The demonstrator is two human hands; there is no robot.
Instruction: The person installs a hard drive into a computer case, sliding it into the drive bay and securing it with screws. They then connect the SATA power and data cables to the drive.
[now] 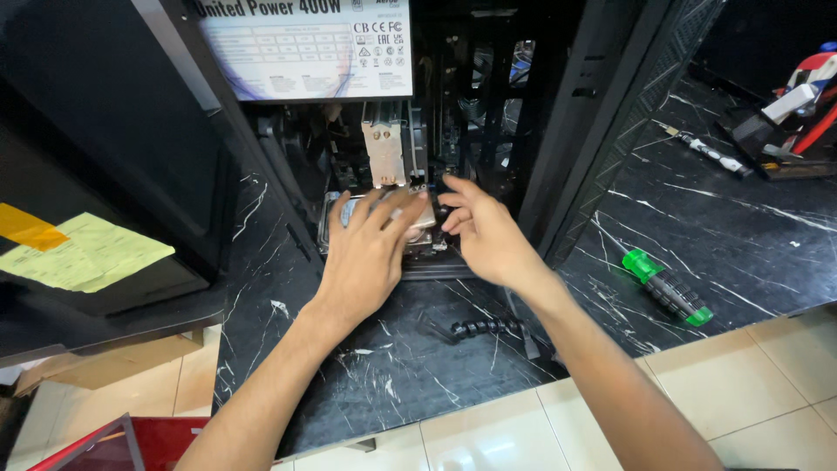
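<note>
Head camera looks down on a black marble-patterned table (741,235) where an open black computer case (602,105) lies with its inside facing the person. Both bare hands reach into the lower edge of the case. The left hand (366,253) lies flat, fingers spread, pressing on top of a silver hard drive (336,218) that sits at the mouth of the case; it covers most of the drive and grips nothing. The right hand (488,235) is just beside it, loosely open, its fingertips (452,183) stretched towards the drive's far right corner; whether they touch the drive or a connector there, I cannot tell.

Just behind the drive stands a tower cooler (384,148) with a pale base and metal fins, and above it is the power supply (305,44) with its white label facing up. A short black spiral cable wrap (479,328) lies on the table near the right wrist. Well to the right rests a screwdriver (667,288) with a green and black handle, and farther back another slim tool (706,150) and a red, white and black device (798,105) at the table's corner. On the left, a yellow paper note (87,253) is stuck to a dark panel (113,113). Pale floor tiles (785,384) show beneath the table edge.
</note>
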